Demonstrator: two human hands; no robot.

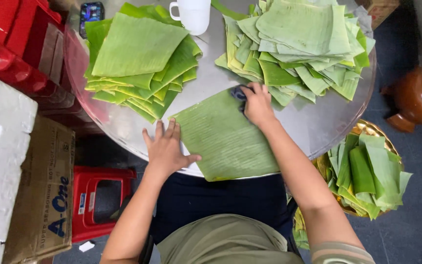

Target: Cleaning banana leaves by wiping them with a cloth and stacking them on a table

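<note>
A single leaf (225, 139) is spread on the bench (313, 122), overhanging its near edge. Its left edge is pressed by the left hand (166, 149), open and flat. At its far corner a dark cloth (238, 93) is gripped by the right hand (257, 105). Beyond, two leaf stacks (137, 63) and a white mug (191, 14) are seen.

Bright, even light; sharp, slight glare.

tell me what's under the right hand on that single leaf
A dark blue cloth shows under the right hand, pressed on the single leaf. The hand covers most of the cloth.
</note>
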